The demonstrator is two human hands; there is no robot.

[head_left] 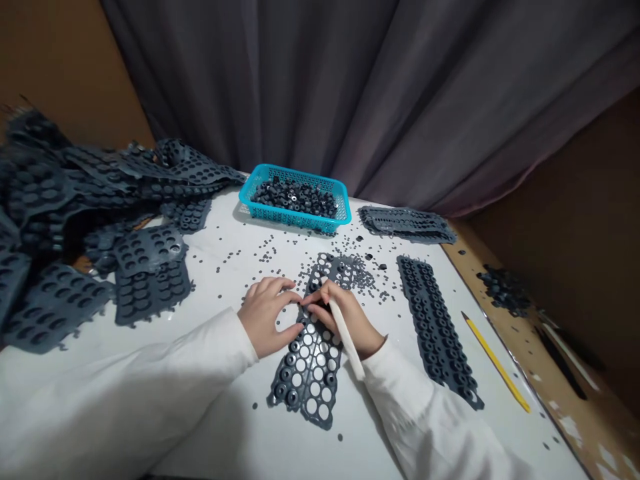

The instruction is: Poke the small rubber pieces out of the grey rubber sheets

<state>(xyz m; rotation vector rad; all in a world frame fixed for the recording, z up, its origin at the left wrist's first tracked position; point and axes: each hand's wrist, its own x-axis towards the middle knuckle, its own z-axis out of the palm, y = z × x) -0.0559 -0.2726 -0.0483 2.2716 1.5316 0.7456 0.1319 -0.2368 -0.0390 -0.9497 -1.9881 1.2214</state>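
My right grip [327,300] is closed around a white tool [345,333], held like a pen and slanting across my palm, on the near side of the turquoise basket [295,219]. My left grip [300,313] is open, thumb and forefinger parted in a curve, the forefinger meeting the fingers of my right grip. Both are over the dark perforated sheet [310,350], which lies on the white desk [320,460], nearer me than the basket. Many of its round holes show white; several, mostly along its left edge, have thick dark rings in them.

The basket is filled with small dark pieces [295,197]. Between it and me, tiny dark discs [367,277] are scattered over the desk, thickest by the far end of the perforated sheet. Just right of the basket lies a flat stack of sheets [407,225]. Nearer me and further right is a long ringed sheet [440,327], with a yellow pencil [495,360] beyond it on the right. Past that, on a brown surface [545,387], sits a clump of dark bits [503,290].

Left of the basket, a big heap of molded sheets [55,193] spreads out, with smaller pieces lying towards me. A grey curtain [320,87] hangs behind the basket.
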